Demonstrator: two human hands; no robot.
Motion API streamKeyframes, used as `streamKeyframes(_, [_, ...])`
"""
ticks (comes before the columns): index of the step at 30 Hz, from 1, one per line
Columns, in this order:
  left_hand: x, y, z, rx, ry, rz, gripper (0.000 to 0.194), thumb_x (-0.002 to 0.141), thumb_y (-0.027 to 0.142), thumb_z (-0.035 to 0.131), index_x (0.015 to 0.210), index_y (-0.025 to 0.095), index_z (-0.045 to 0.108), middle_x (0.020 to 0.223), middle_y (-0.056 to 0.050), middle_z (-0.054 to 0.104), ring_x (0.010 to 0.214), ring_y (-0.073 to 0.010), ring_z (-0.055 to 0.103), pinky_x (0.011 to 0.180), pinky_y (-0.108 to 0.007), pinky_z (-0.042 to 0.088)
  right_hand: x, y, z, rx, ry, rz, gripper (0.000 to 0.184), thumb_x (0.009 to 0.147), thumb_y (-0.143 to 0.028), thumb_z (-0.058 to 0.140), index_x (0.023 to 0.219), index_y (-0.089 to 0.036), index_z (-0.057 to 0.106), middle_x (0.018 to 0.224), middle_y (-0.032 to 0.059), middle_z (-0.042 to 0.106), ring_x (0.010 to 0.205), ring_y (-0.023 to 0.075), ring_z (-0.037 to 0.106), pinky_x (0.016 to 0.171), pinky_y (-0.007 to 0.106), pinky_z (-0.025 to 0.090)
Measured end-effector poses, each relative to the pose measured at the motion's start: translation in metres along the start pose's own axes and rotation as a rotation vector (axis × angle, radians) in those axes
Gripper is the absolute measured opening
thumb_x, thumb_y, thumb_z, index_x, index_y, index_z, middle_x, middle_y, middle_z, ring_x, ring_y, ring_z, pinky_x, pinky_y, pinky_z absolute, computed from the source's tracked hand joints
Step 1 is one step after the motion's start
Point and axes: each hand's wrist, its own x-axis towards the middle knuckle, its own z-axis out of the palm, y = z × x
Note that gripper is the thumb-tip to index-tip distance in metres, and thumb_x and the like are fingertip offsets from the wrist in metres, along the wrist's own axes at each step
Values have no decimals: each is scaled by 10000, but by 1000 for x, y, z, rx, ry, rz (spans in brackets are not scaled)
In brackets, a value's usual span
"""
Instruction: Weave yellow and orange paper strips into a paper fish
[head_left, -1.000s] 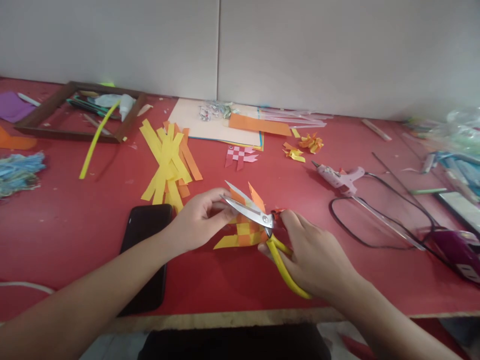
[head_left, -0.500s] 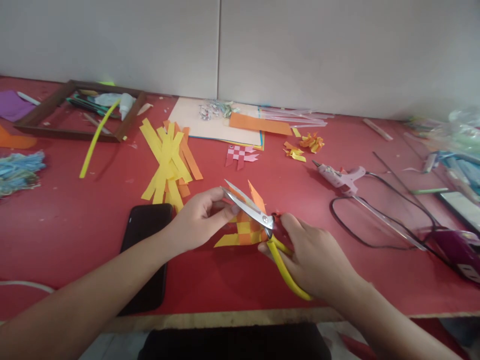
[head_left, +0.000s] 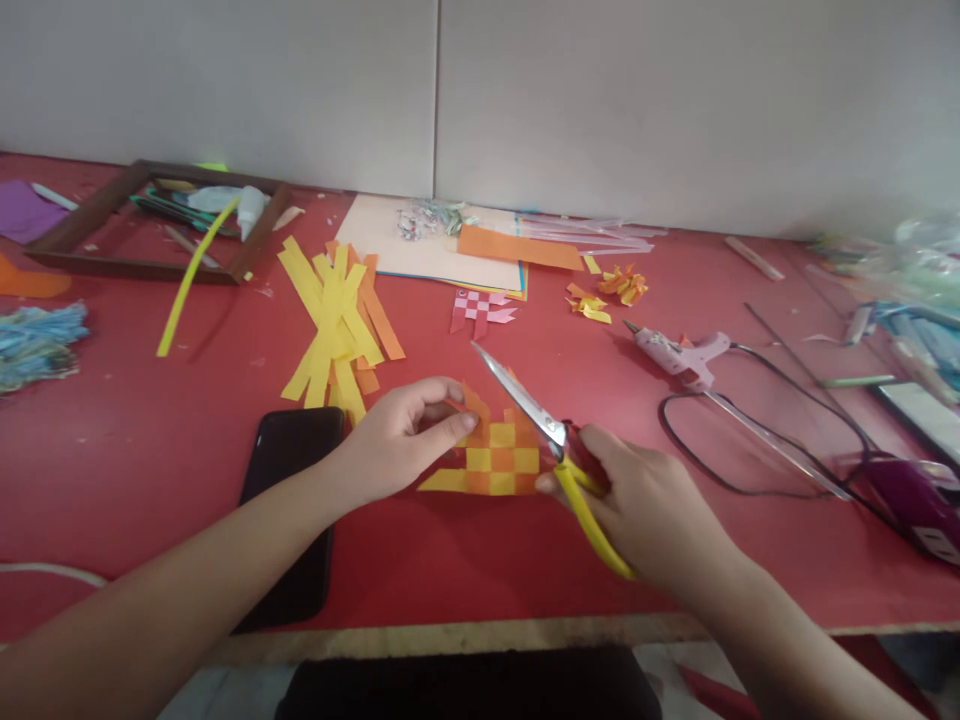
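Note:
A woven paper piece (head_left: 502, 460) in a yellow and orange checker pattern is low in the middle, with loose strip ends sticking out. My left hand (head_left: 409, 435) pinches one of its orange strips between thumb and fingers at the upper left. Scissors (head_left: 581, 500) with silver blades and yellow handles are in my right hand (head_left: 645, 500), blades together and pointing up and left above the weave. My right fingertips are close to the weave's right edge; whether they touch it is unclear. Beyond the blades lies a small pink and red woven paper fish (head_left: 480, 308).
Left of centre are yellow and orange paper strips (head_left: 334, 310) and a black phone (head_left: 292, 510). A pink glue gun (head_left: 686, 358) with a looping cord lies to the right. Paper sheets (head_left: 405, 240) and a wooden frame (head_left: 142, 265) sit near the wall, beside orange-yellow scraps (head_left: 622, 287).
The scissors have moved right and away from my left hand, uncovering more of the checker pattern. My left hand has barely moved and keeps its pinch.

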Motion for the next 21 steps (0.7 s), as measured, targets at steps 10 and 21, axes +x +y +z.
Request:
streamKeyframes(10, [0,-6,-4,266,8,35,351,820,360,635,1121,227,513,1152,-78,587,1144,-252,556,849,-351,480,13,55,-19,-319,-147,321,410,883,-605,396,724,-230,444,649,85,603,565,245,577,522,310,243])
streamKeyframes(21, [0,-6,-7,277,8,28,427,794,385,689,1145,223,510,1154,-97,610,1176,-284,561,853,-382,503,20,60,-7,-203,7,289,406,862,-630,419,815,-227,423,718,91,601,620,252,586,522,303,279])
